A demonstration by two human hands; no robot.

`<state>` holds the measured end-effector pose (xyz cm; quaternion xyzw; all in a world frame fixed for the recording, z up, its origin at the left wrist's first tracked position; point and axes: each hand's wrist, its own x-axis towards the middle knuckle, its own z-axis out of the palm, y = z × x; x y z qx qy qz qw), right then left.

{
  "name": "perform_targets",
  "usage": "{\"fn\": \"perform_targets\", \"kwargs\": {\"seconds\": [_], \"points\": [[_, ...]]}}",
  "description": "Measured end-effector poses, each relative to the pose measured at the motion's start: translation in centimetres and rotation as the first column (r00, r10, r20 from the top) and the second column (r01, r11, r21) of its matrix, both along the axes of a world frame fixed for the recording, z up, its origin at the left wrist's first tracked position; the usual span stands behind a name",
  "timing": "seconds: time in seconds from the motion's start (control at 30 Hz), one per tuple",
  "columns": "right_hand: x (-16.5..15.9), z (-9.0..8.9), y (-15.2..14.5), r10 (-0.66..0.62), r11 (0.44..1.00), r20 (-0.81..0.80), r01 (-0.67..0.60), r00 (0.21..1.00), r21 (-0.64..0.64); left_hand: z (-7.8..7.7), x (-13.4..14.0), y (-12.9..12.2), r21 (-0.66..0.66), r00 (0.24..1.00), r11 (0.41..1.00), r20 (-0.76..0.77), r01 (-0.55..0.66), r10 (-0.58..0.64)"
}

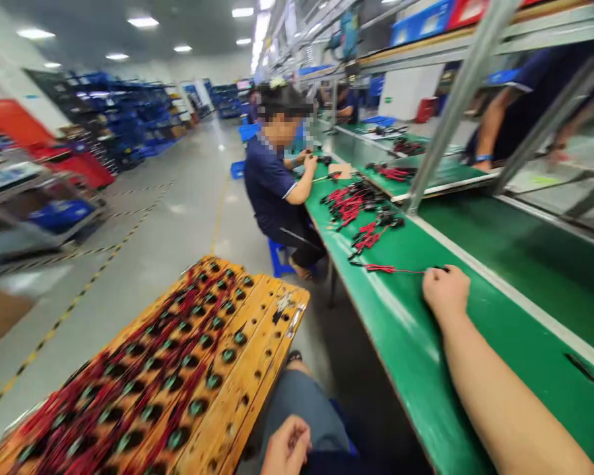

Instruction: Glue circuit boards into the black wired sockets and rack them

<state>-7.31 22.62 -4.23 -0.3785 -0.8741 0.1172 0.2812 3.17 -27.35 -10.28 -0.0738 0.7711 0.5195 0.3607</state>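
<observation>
My right hand (446, 293) reaches out over the green workbench, fingers closed around the black end of a red-and-black cable lead (382, 268). The lead stretches away to the left along the bench top. Low in the view, my left hand (288, 443) rests above my lap with its fingers curled closed; no object shows in it. Left of my legs is a wooden board (245, 323) with rows of holes. Round dark parts with greenish tops sit in many holes, and red wires lie across them.
Piles of red-and-black cable leads (349, 201) lie farther along the green workbench (400, 343). A seated co-worker (277, 178) handles parts there. A metal post (458, 112) rises from the bench. A black strip (587, 373) lies at the right. Another person stands across the bench.
</observation>
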Motion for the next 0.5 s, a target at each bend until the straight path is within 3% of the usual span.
{"fn": "perform_targets", "kwargs": {"seconds": [0.1, 0.23, 0.37, 0.5], "points": [[4.1, 0.9, -0.3, -0.057, 0.997, -0.116, 0.051, 0.992, -0.056, 0.4, 4.0, -2.1, 0.148, 0.985, 0.989, -0.169, 0.012, 0.013], [9.2, 2.4, -1.6, -0.134, 0.985, -0.296, 0.094, 0.946, -0.143, 2.2, 5.8, -3.2, 0.216, 0.961, 0.976, -0.272, 0.020, 0.040], [12.6, 4.2, -4.2, -0.120, 0.978, -0.485, 0.020, 0.866, -0.208, 4.3, 4.9, -2.9, 0.206, 0.949, 0.971, -0.312, 0.121, -0.052], [15.4, 7.6, -6.0, 0.006, 0.967, -0.643, -0.169, 0.766, -0.192, 6.8, 1.3, 0.3, 0.216, 0.894, 0.934, -0.412, 0.284, -0.176]]}}
